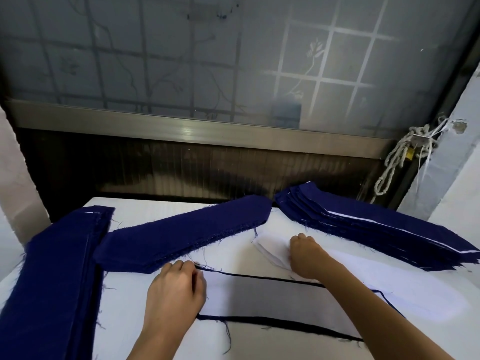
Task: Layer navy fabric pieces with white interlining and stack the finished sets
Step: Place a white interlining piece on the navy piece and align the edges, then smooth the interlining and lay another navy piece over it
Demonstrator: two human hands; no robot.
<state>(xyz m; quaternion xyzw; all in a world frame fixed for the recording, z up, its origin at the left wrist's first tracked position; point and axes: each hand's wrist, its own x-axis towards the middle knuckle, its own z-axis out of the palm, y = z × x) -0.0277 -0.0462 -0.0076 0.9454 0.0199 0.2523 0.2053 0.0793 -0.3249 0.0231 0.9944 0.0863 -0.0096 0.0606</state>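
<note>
Two hands: left hand (174, 289) curls fingers on the set (272, 300) near the tabletop's front edge, likely steadying its layers; right hand (304, 255) pinches interlining (415, 289) beside the right-edge stack (376, 229).

Left grip (174, 289) curled, knuckles up; right grip (304, 255) reaches further forward, fingers curled

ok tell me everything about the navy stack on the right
The right stack holds many long navy fabric pieces lying flat, fanned so frayed edges step out. Thin white interlining edges show between some layers. Its pointed far end nearly meets the tip of the middle navy pile; the other end runs rightward. It rests on the white table. The right hand is nearby, not on it.
</note>
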